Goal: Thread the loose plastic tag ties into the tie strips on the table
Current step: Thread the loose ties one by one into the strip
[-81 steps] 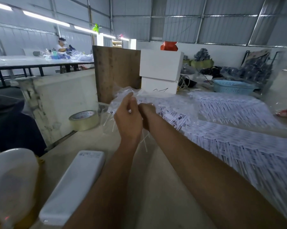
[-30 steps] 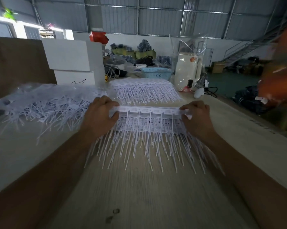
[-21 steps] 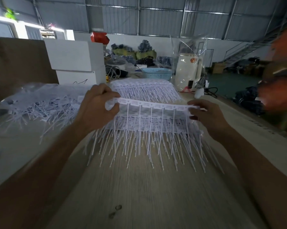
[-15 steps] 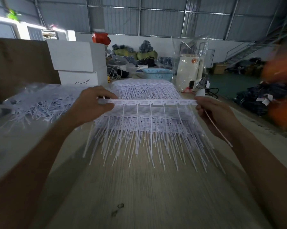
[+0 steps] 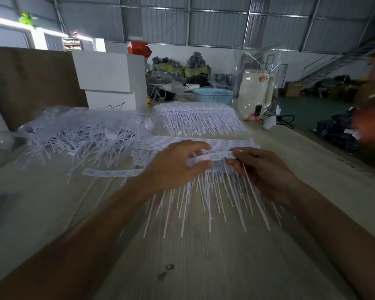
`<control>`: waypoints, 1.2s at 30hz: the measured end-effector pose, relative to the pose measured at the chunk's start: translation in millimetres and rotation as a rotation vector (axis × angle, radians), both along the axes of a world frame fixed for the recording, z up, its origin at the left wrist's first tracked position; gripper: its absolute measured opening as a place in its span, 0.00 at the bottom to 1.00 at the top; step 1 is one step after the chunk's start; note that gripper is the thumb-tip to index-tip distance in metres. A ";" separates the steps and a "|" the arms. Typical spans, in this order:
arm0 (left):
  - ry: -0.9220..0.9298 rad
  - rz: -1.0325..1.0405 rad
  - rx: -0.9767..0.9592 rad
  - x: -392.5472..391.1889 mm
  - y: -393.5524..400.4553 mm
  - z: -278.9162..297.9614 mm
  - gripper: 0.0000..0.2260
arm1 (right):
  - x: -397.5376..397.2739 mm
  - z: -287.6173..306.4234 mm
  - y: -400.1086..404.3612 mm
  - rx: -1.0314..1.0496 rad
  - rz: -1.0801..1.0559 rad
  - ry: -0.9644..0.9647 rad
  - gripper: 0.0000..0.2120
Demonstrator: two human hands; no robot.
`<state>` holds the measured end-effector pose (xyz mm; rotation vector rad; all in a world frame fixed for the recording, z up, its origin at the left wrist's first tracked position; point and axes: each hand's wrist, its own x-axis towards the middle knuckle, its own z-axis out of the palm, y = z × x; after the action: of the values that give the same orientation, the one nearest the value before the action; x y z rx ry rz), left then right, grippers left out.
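Observation:
My left hand (image 5: 178,164) grips a white tie strip (image 5: 217,155) near its middle, thumb under and fingers over. The strip's left part (image 5: 113,172) trails onto the table. My right hand (image 5: 262,169) pinches the strip's right end together with one loose tie (image 5: 254,194), which slants down past my palm. Beneath both hands lies a stack of finished strips (image 5: 204,146) with their thin tails fanned toward me. A heap of loose ties in clear plastic (image 5: 82,133) lies at the left.
A second stack of strips (image 5: 199,120) lies farther back. Behind it stand white boxes (image 5: 108,79), a brown board (image 5: 31,83), a blue basket (image 5: 212,96) and a white appliance in plastic (image 5: 255,92). The table's right edge (image 5: 333,156) runs diagonally.
The strip was stretched between both hands above the stack. My hands have since come close together low over the stack, and the strip's left part now lies on the table.

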<state>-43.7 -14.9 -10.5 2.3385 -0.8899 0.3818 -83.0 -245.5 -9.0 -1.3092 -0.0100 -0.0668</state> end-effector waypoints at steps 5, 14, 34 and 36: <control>-0.218 0.075 0.045 -15.2 -23.1 -9.3 0.12 | -10.1 3.7 6.3 -0.113 0.022 -0.054 0.05; -0.777 0.259 0.407 -27.0 -19.5 0.4 0.10 | -11.2 0.3 6.6 -0.280 0.179 0.021 0.05; -0.527 0.182 0.284 -17.3 -17.5 -28.3 0.10 | -13.8 -6.3 11.9 -1.008 0.000 -0.408 0.06; -0.511 0.177 0.301 -18.8 -17.5 -26.8 0.08 | -14.0 -6.1 11.6 -1.006 -0.010 -0.450 0.06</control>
<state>-62.5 -32.4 -37.3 2.6561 -1.0279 1.0154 -97.0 -233.9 -15.1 -2.2713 -0.4725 -0.4028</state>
